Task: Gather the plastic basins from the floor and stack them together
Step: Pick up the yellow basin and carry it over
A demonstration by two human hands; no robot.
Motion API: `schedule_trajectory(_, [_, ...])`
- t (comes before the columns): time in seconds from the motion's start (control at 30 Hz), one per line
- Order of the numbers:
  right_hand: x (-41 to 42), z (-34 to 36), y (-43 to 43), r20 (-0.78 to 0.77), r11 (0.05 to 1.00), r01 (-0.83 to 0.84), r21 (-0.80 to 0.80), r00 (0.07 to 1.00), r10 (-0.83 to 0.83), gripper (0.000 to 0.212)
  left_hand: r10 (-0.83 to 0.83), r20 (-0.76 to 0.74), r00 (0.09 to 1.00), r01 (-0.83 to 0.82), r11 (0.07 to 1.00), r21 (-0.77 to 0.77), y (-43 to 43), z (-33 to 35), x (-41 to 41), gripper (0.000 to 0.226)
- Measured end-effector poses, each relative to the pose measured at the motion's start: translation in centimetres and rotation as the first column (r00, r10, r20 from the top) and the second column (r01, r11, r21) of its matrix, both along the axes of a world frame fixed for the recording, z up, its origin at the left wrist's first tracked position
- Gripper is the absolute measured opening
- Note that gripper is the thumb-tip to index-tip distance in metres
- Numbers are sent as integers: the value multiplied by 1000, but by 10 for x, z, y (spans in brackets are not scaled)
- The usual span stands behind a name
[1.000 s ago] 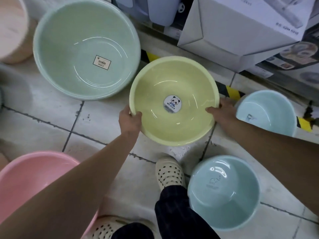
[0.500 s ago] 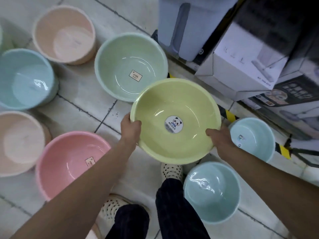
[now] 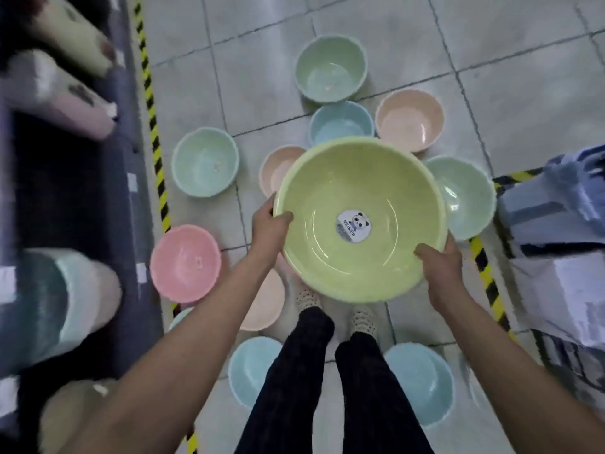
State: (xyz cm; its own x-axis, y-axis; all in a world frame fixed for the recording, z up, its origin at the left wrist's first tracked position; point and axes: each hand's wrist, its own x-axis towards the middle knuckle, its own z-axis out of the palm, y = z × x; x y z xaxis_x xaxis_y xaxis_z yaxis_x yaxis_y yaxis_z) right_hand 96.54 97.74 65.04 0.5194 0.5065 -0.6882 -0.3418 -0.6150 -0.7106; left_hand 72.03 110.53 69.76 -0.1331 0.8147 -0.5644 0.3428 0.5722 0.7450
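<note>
I hold a yellow-green basin (image 3: pixel 327 191) with a panda sticker up in front of me, well above the floor. My left hand (image 3: pixel 270 229) grips its left rim and my right hand (image 3: pixel 438 267) grips its lower right rim. Several other basins lie on the tiled floor around my feet: a green one (image 3: pixel 330 68) far ahead, a blue one (image 3: pixel 340 124) and a peach one (image 3: pixel 409 119) behind the held basin, a green one (image 3: pixel 468 198) at its right, a mint one (image 3: pixel 204 162) and a pink one (image 3: pixel 185 263) at left, two blue ones (image 3: pixel 252 371) (image 3: pixel 422 381) by my legs.
A dark shelf unit (image 3: pixel 82 208) with stacked goods runs along the left, edged by yellow-black floor tape (image 3: pixel 154 132). Boxes and packaged goods (image 3: pixel 556 240) stand at the right behind another taped line. My feet (image 3: pixel 307 298) stand among the basins.
I have stood up and turned, lifting the yellow-green basin higher off the floor. The view now looks down the aisle, with more basins and the left shelf in sight.
</note>
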Motion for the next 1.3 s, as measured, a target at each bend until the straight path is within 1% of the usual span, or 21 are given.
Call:
schedule_trajectory(0.03, [-21,19,7,-8,998,-56,10,998,56,53,56,-3,998,-56,998,15,-6,22,-27,40])
schedule_trajectory(0.1, [-44,41,17,-3,992,-124,18,992,124,50,119,-21,993,-118,992,33,-19,50,-60,36])
schedule_trajectory(0.17, [-83,70,24,-14,968,-250,33,968,250,47,240,-27,971,-238,970,47,-50,80,-108,34])
schedule_trajectory(0.33, [-160,117,10,5,872,-486,50,874,487,51,501,19,865,-501,860,94,-147,132,-182,40])
schedule_trajectory(0.47, [-207,137,-25,25,779,-626,31,780,625,62,672,39,740,-673,737,68,-232,143,-216,36])
schedule_trajectory(0.53, [-224,145,-54,13,730,-683,4,730,683,68,730,52,682,-732,681,41,-275,140,-227,33])
schedule_trajectory(0.6, [-237,147,-87,15,692,-722,-28,692,722,67,776,78,626,-779,627,3,-317,132,-233,34])
schedule_trajectory(0.67, [-247,145,-122,21,687,-724,-57,687,726,63,803,92,589,-803,594,-38,-358,121,-240,36])
schedule_trajectory(0.7, [-251,145,-141,20,693,-719,-62,693,721,63,801,98,591,-800,598,-56,-377,114,-244,37])
schedule_trajectory(0.77, [-259,142,-182,28,714,-696,-76,715,699,64,773,115,624,-768,634,-87,-411,100,-257,39])
schedule_trajectory(0.87, [-272,142,-253,49,790,-606,-98,789,612,54,698,122,706,-688,717,-116,-459,83,-280,43])
schedule_trajectory(0.97, [-287,141,-336,51,868,-488,-98,868,494,57,591,126,797,-581,806,-110,-503,81,-303,42])
schedule_trajectory(1.13, [-294,146,-461,41,965,-226,-133,972,233,54,359,92,929,-351,932,-90,-553,84,-311,42])
schedule_trajectory(1.2, [-289,145,-508,20,982,-123,-145,992,128,55,239,83,967,-231,968,-96,-570,88,-301,39])
schedule_trajectory(1.3, [-275,139,-573,12,989,16,-144,1000,-14,57,67,80,995,-59,994,-97,-594,95,-273,37])
